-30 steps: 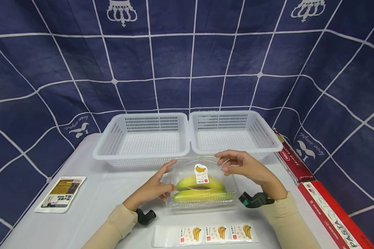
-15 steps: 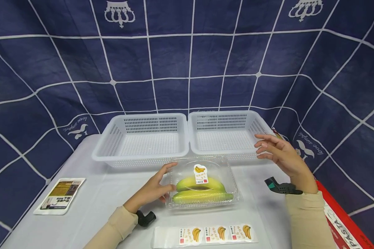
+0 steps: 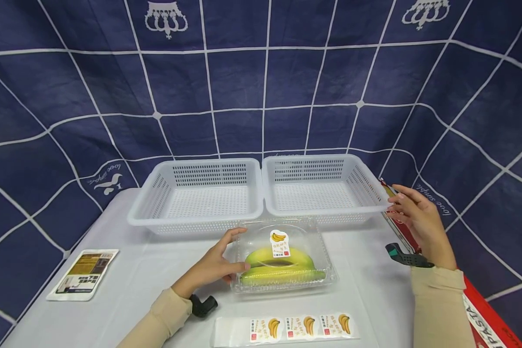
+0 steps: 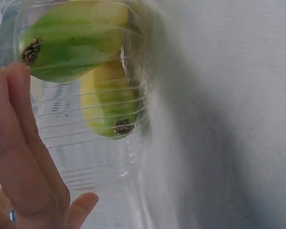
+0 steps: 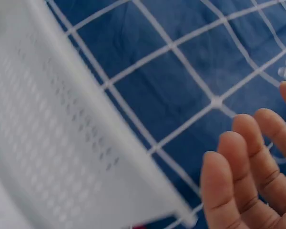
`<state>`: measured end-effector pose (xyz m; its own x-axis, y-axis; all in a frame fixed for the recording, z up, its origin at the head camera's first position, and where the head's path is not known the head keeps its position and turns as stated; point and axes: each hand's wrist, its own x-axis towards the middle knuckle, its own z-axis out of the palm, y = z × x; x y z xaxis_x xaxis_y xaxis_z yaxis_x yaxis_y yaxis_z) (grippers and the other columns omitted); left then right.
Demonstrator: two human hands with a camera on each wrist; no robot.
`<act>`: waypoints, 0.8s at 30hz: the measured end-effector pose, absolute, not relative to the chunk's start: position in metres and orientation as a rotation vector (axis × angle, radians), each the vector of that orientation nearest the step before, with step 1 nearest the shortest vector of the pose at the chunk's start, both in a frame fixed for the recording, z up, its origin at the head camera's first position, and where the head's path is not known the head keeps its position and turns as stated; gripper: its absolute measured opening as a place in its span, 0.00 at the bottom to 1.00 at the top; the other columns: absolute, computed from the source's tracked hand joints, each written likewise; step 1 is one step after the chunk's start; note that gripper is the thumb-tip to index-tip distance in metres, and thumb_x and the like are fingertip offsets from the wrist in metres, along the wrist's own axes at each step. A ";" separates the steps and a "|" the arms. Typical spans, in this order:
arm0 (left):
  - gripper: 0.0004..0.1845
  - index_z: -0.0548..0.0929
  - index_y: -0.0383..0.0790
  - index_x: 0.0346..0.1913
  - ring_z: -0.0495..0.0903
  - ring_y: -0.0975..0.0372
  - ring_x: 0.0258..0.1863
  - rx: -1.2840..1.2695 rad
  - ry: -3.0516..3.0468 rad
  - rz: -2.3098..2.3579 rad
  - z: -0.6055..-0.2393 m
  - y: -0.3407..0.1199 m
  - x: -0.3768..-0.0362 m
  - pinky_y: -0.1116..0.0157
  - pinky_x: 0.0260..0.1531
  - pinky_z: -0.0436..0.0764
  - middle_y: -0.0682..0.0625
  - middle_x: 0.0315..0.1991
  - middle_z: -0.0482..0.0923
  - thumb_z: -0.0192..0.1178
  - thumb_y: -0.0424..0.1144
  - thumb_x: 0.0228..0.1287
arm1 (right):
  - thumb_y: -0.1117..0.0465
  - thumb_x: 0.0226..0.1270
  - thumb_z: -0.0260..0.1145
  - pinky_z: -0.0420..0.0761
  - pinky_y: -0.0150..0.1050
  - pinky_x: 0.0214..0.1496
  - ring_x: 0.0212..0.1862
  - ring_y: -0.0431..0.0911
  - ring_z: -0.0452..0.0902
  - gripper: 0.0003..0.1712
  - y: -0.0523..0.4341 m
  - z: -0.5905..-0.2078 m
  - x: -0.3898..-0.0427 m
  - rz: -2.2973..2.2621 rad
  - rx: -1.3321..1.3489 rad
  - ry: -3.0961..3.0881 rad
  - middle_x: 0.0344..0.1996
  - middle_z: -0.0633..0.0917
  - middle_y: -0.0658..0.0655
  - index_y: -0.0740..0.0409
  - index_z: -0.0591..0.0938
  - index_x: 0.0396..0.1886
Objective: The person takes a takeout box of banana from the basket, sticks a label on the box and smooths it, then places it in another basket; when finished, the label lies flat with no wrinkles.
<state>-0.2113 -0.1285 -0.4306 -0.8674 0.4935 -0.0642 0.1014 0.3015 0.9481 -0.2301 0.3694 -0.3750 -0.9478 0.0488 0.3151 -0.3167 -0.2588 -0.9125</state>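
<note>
A person sits at a white table before a dark blue cloth backdrop with a white grid. The left hand rests against the left side of a clear plastic clamshell box, at about six o'clock in the head view, with straight fingers touching its wall and thumb along its near edge; it has not moved in the last second. The box lies shut on the table and holds two green-yellow bananas, with a banana sticker on its lid. In the left wrist view the fingers lie flat against the ribbed plastic with the banana tips just behind it.

A second ago the right hand lay on the box's far right corner. It has since lifted off and swung out to about three o'clock, and now hangs in the air, fingers loosely spread and holding nothing, beside the right rim of the right white basket. Just beneath it lies a long red pasta carton.

The left white basket stands touching the right one, at twelve o'clock behind the box. A strip of banana stickers lies nearer than the box, and a brown packet lies at nine o'clock.
</note>
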 end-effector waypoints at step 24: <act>0.46 0.58 0.55 0.76 0.78 0.59 0.17 0.558 2.077 1.652 -0.425 -0.132 -0.211 0.65 0.19 0.79 0.35 0.77 0.44 0.72 0.37 0.58 | 0.59 0.72 0.65 0.84 0.31 0.36 0.30 0.39 0.82 0.27 0.383 -0.425 -0.248 2.095 -0.097 -1.976 0.34 0.83 0.49 0.55 0.73 0.69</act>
<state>-0.2108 -0.1316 -0.4246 -0.8280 0.5550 -0.0798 0.0472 0.2108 0.9764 -0.2481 0.3828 -0.4245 -0.9641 0.2322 0.1284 -0.1417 -0.0416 -0.9890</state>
